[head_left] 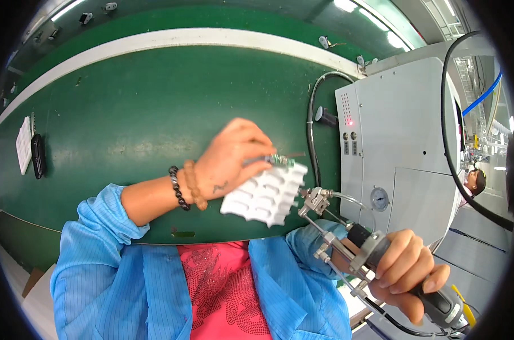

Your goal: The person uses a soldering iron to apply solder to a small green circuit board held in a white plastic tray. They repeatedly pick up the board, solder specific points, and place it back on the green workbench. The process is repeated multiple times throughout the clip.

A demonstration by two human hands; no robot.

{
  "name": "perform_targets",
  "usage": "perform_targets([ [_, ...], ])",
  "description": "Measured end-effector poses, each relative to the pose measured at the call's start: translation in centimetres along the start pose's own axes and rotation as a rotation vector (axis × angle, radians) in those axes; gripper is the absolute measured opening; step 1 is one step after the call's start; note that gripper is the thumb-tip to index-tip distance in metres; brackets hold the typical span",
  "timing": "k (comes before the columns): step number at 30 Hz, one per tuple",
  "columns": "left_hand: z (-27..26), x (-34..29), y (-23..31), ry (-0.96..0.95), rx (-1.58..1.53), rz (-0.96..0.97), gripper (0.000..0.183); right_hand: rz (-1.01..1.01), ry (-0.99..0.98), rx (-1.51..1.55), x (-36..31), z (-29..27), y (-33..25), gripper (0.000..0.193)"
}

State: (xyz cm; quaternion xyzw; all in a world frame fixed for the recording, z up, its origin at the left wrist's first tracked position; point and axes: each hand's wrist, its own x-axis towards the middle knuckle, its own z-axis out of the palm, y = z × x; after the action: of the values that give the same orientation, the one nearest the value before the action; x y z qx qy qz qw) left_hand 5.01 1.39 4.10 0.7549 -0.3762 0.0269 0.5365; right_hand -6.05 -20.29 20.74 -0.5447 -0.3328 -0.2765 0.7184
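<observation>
My left hand (237,150), with dark and brown bead bracelets at its wrist, pinches a small green circuit board (282,161). Thin wires seem to stick out from the board toward the right. Just under the hand is a white moulded tray (262,197) with rows of pockets, near the front edge of the green bench. On the right, my right hand (408,273) is wrapped round the dark grip of a power screwdriver (376,252). Its metal nose, with several fittings and a clear tube, points up and left, close to the tray's right edge.
A light grey machine (401,130) with a round gauge (380,198) and red lights stands at the right. A black hose (310,122) curves down beside it. On the bench's far left lie another white tray (24,146) and a black case-like object (37,156). A person (475,181) shows at the far right.
</observation>
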Motion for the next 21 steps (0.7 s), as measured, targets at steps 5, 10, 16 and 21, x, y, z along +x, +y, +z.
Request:
perform_targets([
  [5,-8.6,7.4,-2.5,0.396,0.408,0.015,0.039,0.013,-0.036,-0.022,-0.1,0.1,1.4,0.044],
  [10,-12.3,9.8,-0.6,0.511,0.837,-0.060,0.056,0.016,-0.006,-0.032,-0.3,0.1,1.9,0.042],
  [16,-9.5,7.4,-4.4,0.265,0.588,0.008,0.034,0.051,-0.047,-0.016,-0.2,0.3,2.5,0.042],
  [21,-8.8,10.4,-14.1,0.188,0.802,-0.070,0.033,0.041,-0.038,-0.001,-0.3,0.5,2.8,0.042],
])
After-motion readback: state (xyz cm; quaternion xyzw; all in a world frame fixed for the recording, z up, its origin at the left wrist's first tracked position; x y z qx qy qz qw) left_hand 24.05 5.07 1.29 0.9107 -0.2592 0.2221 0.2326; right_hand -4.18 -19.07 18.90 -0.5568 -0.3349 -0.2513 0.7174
